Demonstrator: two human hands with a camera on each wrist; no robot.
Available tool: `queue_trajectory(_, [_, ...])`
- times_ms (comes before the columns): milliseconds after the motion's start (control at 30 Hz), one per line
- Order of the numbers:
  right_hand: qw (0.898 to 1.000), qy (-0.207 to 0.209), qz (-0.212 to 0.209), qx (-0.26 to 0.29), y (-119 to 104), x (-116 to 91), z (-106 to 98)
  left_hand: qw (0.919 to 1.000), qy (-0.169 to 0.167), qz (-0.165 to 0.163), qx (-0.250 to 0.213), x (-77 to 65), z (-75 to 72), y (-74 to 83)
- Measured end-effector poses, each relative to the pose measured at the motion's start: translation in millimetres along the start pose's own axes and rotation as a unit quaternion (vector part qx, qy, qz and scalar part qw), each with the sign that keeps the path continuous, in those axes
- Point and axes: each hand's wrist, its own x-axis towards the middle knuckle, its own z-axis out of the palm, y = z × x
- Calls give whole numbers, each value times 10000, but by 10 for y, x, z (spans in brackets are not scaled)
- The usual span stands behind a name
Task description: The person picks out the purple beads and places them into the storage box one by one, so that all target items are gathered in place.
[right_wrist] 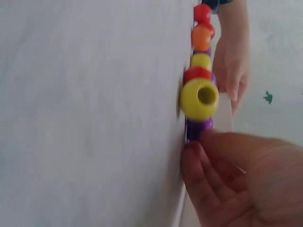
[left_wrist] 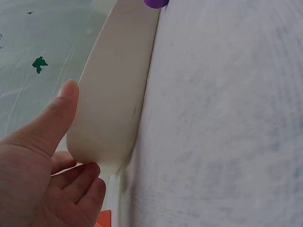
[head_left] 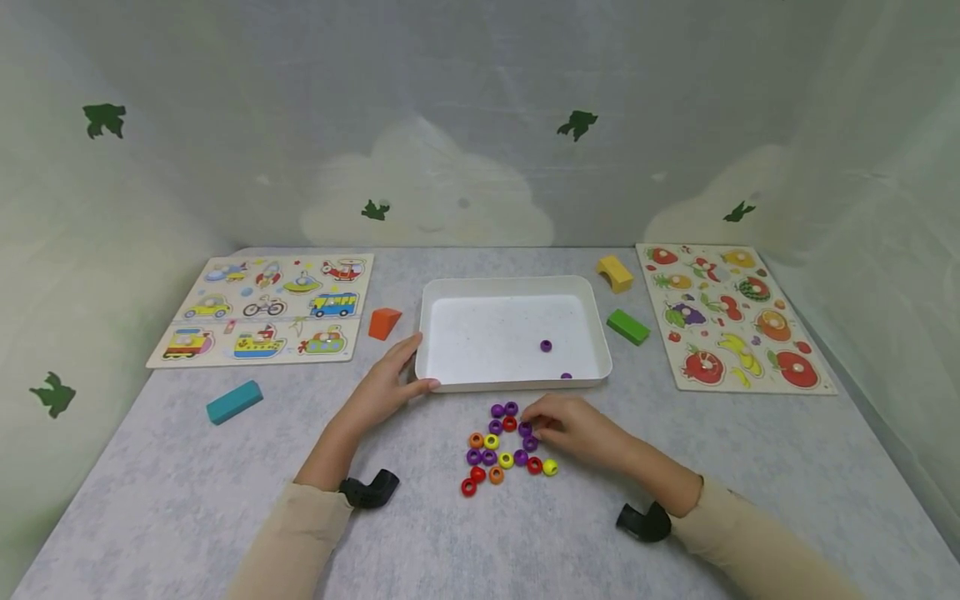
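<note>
My left hand (head_left: 384,383) holds the front left corner of a shallow white tray (head_left: 517,386). In the left wrist view the thumb lies against the tray's wall (left_wrist: 111,85) and the other fingers bend round its corner. Two purple beads are inside the tray, one purple bead (head_left: 546,346) near the middle right and another at the front wall. In front of the tray lies a loose group of purple, red, orange and yellow beads (head_left: 491,442). At its right side my right hand (head_left: 577,429) pinches a purple bead (right_wrist: 199,128), partly hidden by the thumb. A yellow bead (right_wrist: 199,99) sits close by.
A vehicle puzzle board (head_left: 262,310) lies at the left, a fruit puzzle board (head_left: 731,321) at the right. Around the tray are an orange block (head_left: 384,323), a teal block (head_left: 235,402), a green block (head_left: 627,327) and a yellow arch block (head_left: 615,273).
</note>
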Motion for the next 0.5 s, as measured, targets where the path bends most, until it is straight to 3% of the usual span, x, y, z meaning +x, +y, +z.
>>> queue_trajectory(200, [9996,-119,58,-254,4,54,44,10000,-9,13,-22,-6,-3,5])
queue_trajectory(333, [9996,-126,218,-113,-24,75,13,10000,0,25,-28,-4,-1,-4])
queue_trajectory(500, [9987,458,108,216,-53,165,-185,10000,11,63,-47,-2,5,-18])
